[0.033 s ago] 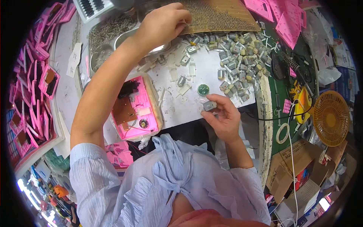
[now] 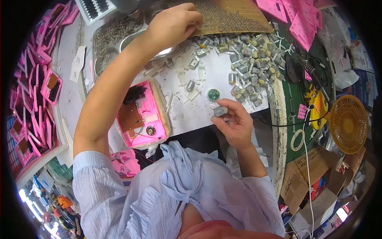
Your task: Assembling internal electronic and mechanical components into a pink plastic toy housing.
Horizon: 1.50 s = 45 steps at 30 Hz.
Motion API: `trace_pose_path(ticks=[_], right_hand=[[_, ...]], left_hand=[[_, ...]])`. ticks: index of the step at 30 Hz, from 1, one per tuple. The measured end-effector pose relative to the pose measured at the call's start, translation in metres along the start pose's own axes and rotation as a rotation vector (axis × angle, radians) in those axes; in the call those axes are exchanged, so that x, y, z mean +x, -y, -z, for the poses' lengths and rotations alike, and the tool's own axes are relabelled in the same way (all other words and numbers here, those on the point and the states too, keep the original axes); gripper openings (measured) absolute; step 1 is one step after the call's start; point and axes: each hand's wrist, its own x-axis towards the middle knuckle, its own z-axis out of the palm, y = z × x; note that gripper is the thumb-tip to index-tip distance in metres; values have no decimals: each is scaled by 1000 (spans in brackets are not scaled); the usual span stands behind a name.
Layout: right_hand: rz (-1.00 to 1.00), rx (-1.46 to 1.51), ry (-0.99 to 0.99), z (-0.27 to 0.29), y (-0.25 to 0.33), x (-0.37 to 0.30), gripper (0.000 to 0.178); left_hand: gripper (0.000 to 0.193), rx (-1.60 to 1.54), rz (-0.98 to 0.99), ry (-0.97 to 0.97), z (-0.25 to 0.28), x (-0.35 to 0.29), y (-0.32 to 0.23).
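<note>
Between the thumb and fingers of my right hand (image 2: 238,125) is a small grey electric motor (image 2: 220,111), held above the near edge of the white work surface. A round green dish (image 2: 213,94) lies just beyond it. My left hand (image 2: 175,23) stretches far forward to a brown cardboard sheet (image 2: 256,18) covered with tiny metal parts (image 2: 227,18). Its fingers are pinched together at the left part of the sheet; whatever they hold is too small or hidden to tell. Several loose motors (image 2: 250,65) are heaped to the right of the dish.
An open pink casing (image 2: 137,138) with a brown board lies by my left forearm. Beyond it stands a metal tray (image 2: 95,59) of small parts. Pink casings (image 2: 39,79) are stacked at far left. A soldering iron (image 2: 314,73) and an orange-brown fan (image 2: 348,124) are at right.
</note>
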Motion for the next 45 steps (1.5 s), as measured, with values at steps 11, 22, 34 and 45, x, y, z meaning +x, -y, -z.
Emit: trace_pose_path(ticks=[11, 22, 34, 45], right_hand=[[4, -32, 3, 3, -4, 2, 41], [18, -33, -12, 4, 0, 2, 42], [9, -68, -87, 19, 0, -3, 48], [-101, -259, -123, 30, -1, 15, 45]], left_hand=[[15, 161, 174, 130, -37, 18, 4], [19, 336, 231, 295, -37, 37, 5], [21, 383, 216, 211, -47, 27, 18], [21, -53, 332, 23, -23, 21, 31]])
